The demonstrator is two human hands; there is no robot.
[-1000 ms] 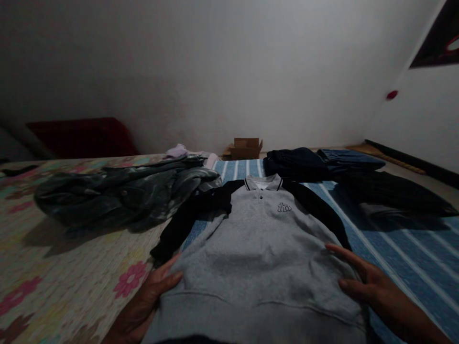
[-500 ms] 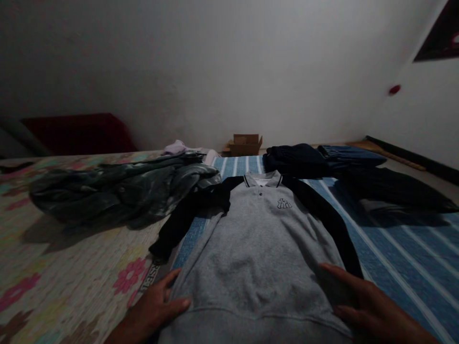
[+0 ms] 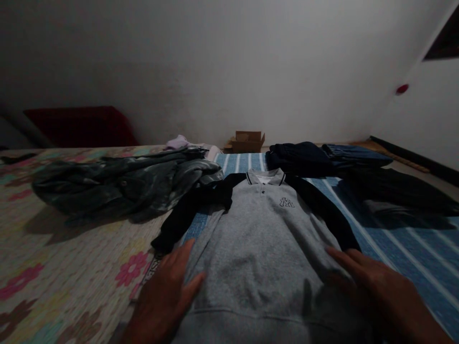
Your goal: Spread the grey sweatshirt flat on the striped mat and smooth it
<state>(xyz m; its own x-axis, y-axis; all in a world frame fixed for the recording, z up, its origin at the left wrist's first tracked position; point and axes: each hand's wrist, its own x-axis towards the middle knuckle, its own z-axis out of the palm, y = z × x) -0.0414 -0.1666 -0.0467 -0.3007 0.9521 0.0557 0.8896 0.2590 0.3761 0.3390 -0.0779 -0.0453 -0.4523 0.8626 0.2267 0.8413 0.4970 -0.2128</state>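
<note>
A grey sweatshirt (image 3: 258, 243) with black sleeves, a striped collar and a chest emblem lies front side up, its collar pointing away from me. Its left-hand sleeve is bent, and the other runs down along the body. My left hand (image 3: 168, 291) is at the lower left edge of the sweatshirt, thumb and fingers apart. Over the lower right side is my right hand (image 3: 376, 282), its fingers stretched out and a shadow under it. Whether either palm touches the cloth I cannot tell. Neither hand grips anything.
A crumpled dark green garment (image 3: 122, 188) lies on the floral sheet (image 3: 82, 267) at left. Folded dark clothes (image 3: 297, 157) and a black folded pile (image 3: 398, 191) rest on the blue striped cloth (image 3: 387, 243). A cardboard box (image 3: 248, 142) stands by the wall.
Both hands have moved forward, further up the sides of the sweatshirt. The right hand's shadow on the cloth has grown. The camera view has shifted slightly; the sweatshirt lies much as before.
</note>
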